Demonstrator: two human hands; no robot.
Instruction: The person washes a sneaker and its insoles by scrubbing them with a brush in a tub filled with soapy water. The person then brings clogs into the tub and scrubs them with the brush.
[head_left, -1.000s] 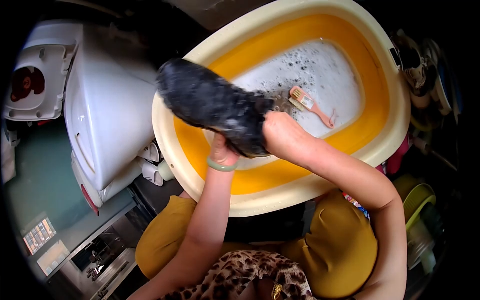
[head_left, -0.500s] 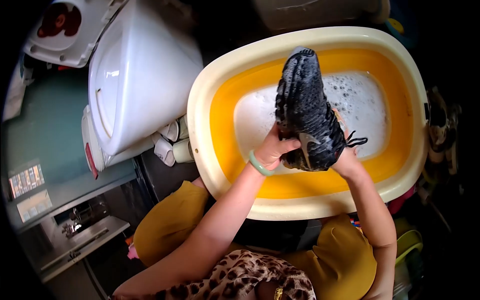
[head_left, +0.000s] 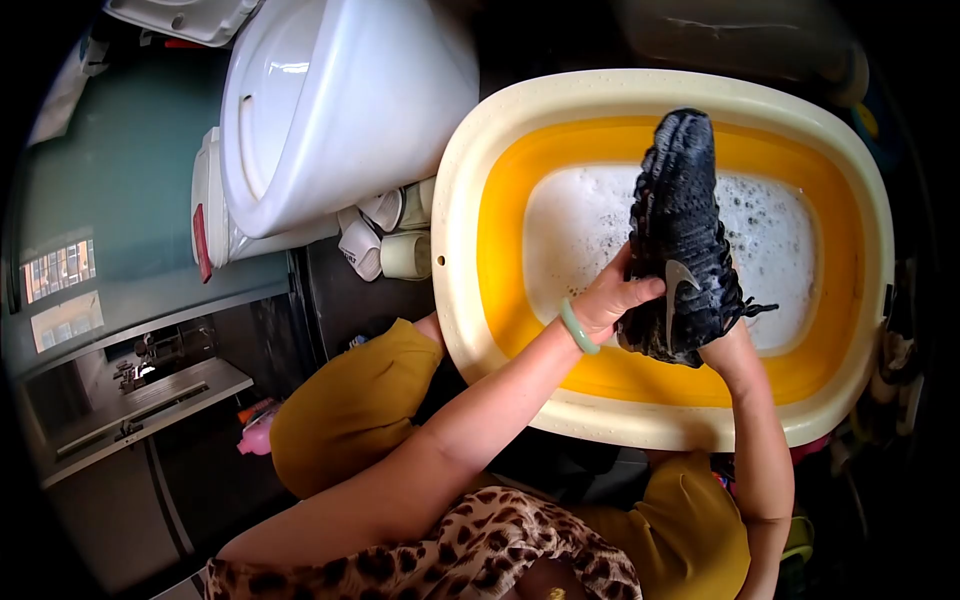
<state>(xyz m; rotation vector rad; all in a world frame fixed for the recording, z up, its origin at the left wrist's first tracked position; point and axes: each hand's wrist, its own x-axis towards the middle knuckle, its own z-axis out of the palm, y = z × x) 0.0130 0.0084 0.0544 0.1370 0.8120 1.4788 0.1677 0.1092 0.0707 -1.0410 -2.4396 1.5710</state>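
A wet black sneaker [head_left: 685,225] with a grey swoosh on its side is held up over the basin, toe pointing away from me. Some suds cling to it, and a dark lace hangs off its right side. My left hand [head_left: 615,298], below a pale green bangle [head_left: 578,327], grips the shoe's left side with the thumb across the upper. At the heel end, my right hand [head_left: 728,347] reaches behind or into the shoe, so its fingers are hidden. Beneath lies a cream and yellow basin [head_left: 465,190] holding foamy water [head_left: 580,215].
A white toilet-like fixture [head_left: 370,110] stands left of the basin. Pale slippers [head_left: 405,255] lie on the dark floor beside it. More shoes [head_left: 897,370] are at the dim right edge. My bent knees [head_left: 355,410] flank the basin's near side.
The view has shifted, so the basin and surroundings sit further right. The sneaker has rolled slightly, showing more of its swoosh side. My left hand keeps its hold.
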